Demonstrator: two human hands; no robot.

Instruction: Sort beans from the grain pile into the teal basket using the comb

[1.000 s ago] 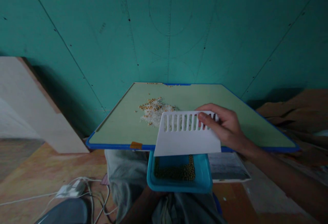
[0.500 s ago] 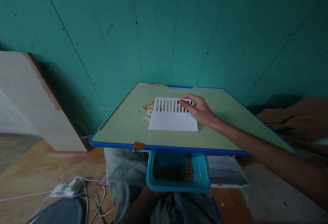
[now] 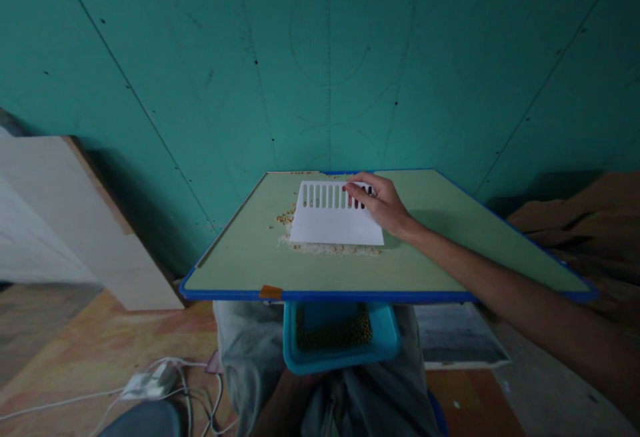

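Note:
My right hand point(image 3: 381, 201) grips the slotted top edge of a white plastic scraper point(image 3: 333, 215) that rests tilted on a green board with a blue rim point(image 3: 235, 253). A line of white and yellow grains point(image 3: 330, 248) lies along the scraper's lower edge, with more yellow grains point(image 3: 285, 217) at its left side. Below the board's near edge a blue tray point(image 3: 340, 343) with small green-brown beans sits on my lap. My left forearm point(image 3: 280, 400) reaches up under the tray; the hand itself is hidden.
A teal wall point(image 3: 320, 57) stands right behind the board. White cables and a power adapter point(image 3: 147, 383) lie on the wooden floor at lower left. A pale slanted panel point(image 3: 60, 217) leans at left. Brown cardboard point(image 3: 590, 217) sits at right.
My right hand carried the scraper from over the blue tray back up the board, set it down behind the grain pile, and the grains now line its lower edge.

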